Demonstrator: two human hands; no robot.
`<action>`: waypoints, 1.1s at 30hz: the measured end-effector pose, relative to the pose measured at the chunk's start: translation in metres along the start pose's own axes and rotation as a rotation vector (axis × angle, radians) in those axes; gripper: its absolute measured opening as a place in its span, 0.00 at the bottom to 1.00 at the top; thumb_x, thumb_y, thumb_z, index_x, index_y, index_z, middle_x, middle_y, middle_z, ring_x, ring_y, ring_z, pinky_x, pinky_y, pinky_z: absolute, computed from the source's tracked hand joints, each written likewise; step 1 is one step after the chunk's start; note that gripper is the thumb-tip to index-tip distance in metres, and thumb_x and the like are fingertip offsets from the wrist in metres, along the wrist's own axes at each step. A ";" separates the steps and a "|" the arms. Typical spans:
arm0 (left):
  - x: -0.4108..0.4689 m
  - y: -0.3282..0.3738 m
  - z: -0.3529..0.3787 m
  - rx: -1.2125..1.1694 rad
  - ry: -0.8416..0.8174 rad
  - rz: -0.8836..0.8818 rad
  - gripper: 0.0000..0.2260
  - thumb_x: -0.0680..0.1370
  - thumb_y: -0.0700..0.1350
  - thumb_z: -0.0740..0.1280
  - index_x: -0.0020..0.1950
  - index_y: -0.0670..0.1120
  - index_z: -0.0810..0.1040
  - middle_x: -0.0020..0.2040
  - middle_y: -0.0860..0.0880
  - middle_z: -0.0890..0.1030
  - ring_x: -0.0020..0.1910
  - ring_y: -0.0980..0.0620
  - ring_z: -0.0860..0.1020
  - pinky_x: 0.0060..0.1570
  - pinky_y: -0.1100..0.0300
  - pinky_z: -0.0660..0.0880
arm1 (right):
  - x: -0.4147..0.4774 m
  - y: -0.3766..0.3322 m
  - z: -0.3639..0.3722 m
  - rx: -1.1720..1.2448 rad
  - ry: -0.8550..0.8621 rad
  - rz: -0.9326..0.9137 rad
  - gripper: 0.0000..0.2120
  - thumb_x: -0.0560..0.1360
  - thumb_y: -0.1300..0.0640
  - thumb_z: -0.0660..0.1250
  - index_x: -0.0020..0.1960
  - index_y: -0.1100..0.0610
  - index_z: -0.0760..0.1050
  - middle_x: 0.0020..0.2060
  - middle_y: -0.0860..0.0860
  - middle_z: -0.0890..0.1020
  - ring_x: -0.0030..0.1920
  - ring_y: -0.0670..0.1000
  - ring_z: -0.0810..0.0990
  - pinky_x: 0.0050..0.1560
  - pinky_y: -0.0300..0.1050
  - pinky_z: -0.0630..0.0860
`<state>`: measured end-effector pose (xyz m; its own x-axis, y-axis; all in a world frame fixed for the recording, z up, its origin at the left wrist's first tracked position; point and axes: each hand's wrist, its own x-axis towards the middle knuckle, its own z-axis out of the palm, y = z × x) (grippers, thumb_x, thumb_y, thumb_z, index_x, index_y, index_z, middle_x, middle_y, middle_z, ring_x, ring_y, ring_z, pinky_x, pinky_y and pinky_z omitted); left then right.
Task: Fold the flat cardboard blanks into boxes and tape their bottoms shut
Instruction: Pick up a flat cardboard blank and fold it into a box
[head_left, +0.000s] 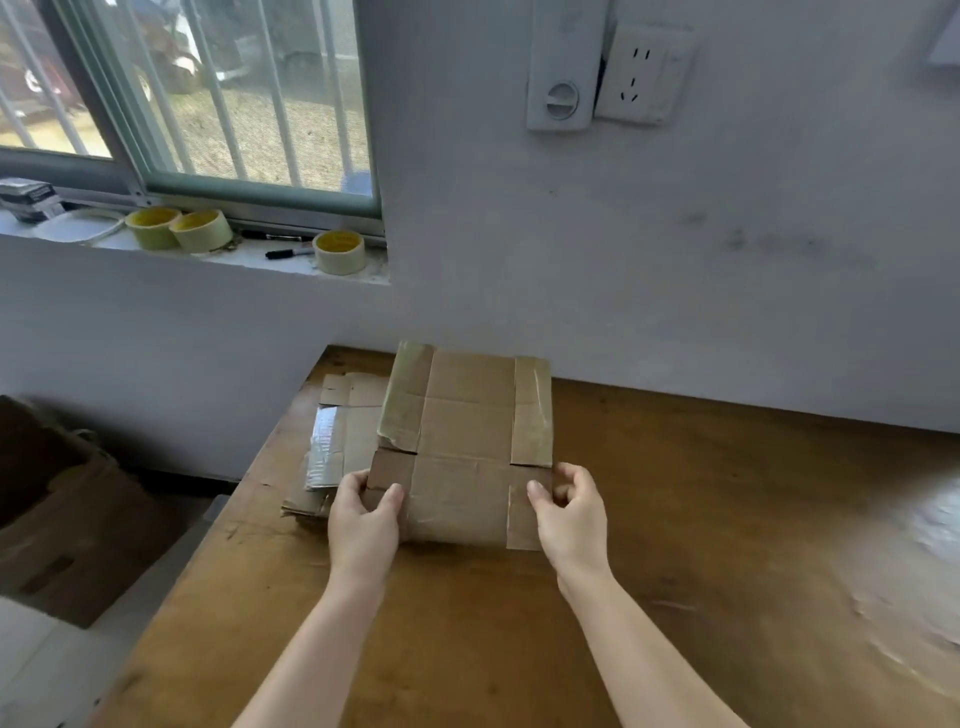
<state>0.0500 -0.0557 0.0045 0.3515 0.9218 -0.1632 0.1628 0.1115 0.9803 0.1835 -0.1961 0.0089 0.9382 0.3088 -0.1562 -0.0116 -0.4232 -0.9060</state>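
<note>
Pinching one blank (467, 447) at its two near corners, far edge pointing at the wall. Low over the table (727, 519) or resting on it; cannot tell which.

Left hand (363, 512): thumb on top, fingers curled under the near-left flap, closed on it. Right hand (571, 514): thumb and bent fingers closed on the near-right edge, at a strip of old tape.

Probably gripped at opposite corners so as to press inward and pop the flat sleeve open. Judged as first step of folding; no walls raised yet, bottom not formed.

Lying partly over the right side of the stack (337, 431) of further blanks, at the table's back-left corner. Likely just picked off that pile.

Materials:
- Blank: brown corrugated card, clearly reused. Scored creases crossing it in a grid. Glossy tan tape down both long sides; left strip wrinkled, lifting at its near end.
- Stack: same card, flat, ragged edges. One crinkled silvery tape patch showing.
- Table: varnished wood, scuffed and scratched, glare at far right.

Three tape rolls on the sill (270, 257), well apart from both hands: one (338, 252) beside a marker (288, 253), two (179, 228) touching further left. Pale tape, yellow cores. To be fetched before sealing any bottom.
</note>
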 end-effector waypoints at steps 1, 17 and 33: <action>-0.012 0.002 0.009 -0.015 -0.005 0.010 0.08 0.77 0.39 0.67 0.53 0.50 0.74 0.47 0.54 0.79 0.46 0.59 0.77 0.41 0.68 0.71 | -0.002 0.004 -0.015 0.007 0.015 -0.005 0.20 0.77 0.54 0.69 0.67 0.53 0.69 0.50 0.50 0.78 0.50 0.49 0.78 0.47 0.41 0.74; -0.205 -0.004 0.176 -0.078 -0.082 -0.058 0.07 0.78 0.40 0.67 0.52 0.51 0.75 0.44 0.52 0.81 0.41 0.54 0.80 0.33 0.61 0.74 | -0.015 0.087 -0.264 0.069 0.076 -0.002 0.20 0.76 0.56 0.70 0.66 0.54 0.72 0.48 0.51 0.82 0.49 0.50 0.81 0.53 0.50 0.80; -0.266 -0.001 0.275 0.035 -0.288 -0.015 0.09 0.79 0.40 0.66 0.57 0.49 0.75 0.49 0.51 0.81 0.46 0.53 0.79 0.36 0.63 0.72 | -0.011 0.134 -0.378 0.261 0.211 0.045 0.10 0.78 0.55 0.66 0.58 0.55 0.74 0.48 0.51 0.82 0.47 0.49 0.80 0.37 0.37 0.76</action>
<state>0.2096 -0.4027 0.0163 0.5954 0.7761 -0.2075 0.2004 0.1067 0.9739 0.3024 -0.5784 0.0381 0.9853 0.1002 -0.1383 -0.1172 -0.1919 -0.9744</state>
